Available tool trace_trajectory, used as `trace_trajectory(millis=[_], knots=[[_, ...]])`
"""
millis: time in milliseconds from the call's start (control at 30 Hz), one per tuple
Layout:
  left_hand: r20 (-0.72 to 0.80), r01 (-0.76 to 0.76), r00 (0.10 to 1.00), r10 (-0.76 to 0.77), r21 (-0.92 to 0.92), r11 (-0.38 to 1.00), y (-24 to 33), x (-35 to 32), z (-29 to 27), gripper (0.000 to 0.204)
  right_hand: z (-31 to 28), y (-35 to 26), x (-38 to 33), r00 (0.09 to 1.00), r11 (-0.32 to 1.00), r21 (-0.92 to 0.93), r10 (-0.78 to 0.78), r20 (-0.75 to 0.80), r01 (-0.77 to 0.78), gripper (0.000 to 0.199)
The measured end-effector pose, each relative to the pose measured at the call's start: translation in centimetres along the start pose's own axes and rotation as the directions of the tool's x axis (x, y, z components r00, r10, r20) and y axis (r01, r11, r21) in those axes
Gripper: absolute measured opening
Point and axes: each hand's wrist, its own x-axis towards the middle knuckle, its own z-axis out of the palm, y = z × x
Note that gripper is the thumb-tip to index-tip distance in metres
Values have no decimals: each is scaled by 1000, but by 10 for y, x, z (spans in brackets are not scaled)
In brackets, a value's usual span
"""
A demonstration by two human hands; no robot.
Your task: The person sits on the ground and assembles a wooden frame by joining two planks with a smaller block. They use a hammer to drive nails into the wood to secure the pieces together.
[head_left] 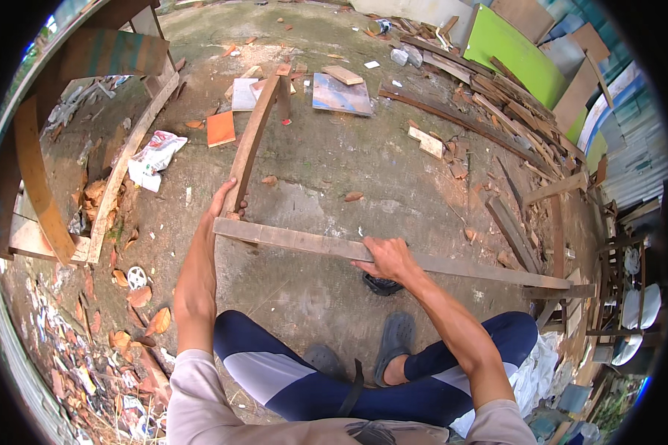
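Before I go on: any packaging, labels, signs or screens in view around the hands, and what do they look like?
Crumpled bag: on the ground left of the upright plank, white plastic with red print, torn and creased.
Small wrapper: far back near the scrap wood pile, bluish, too small to tell more.
Signs, screens: none visible.
Left hand grips the upright plank; right hand rests on the cross plank.

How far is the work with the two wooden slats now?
Done: two slats meet at a corner on the ground. In hand: the left hand grips the slat pointing away, and the right hand presses on the long cross slat. Left: no nail or tool shows at the joint, so it looks unfastened. More boards lie in the pile.
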Motion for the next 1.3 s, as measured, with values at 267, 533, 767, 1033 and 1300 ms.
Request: trace_trajectory(millis=[267,533,767,1033,1300], knots=[[-51,-66,996,66,2,998,9,-10,13,66,-2,1,-4,1000,1000,7,-20,-20,20,53],[-37,-50,998,45,-158,986,-6,-7,3,69,3,-2,-5,1000,1000,6,0,30,0,51],[-63,-47,997,38,-141,989,-4,-7,-1,66,3,-3,-4,1000,1000,-19,-21,-3,21,49],[-87,-62,995,56,-66,996,-3,-4,4,65,0,-1,-8,996,998,25,-62,-72,64,46],[-47,-103,994,99,-97,990,-8,-2,1,65,-1,-6,-10,998,999,8,-31,-57,32,45]])
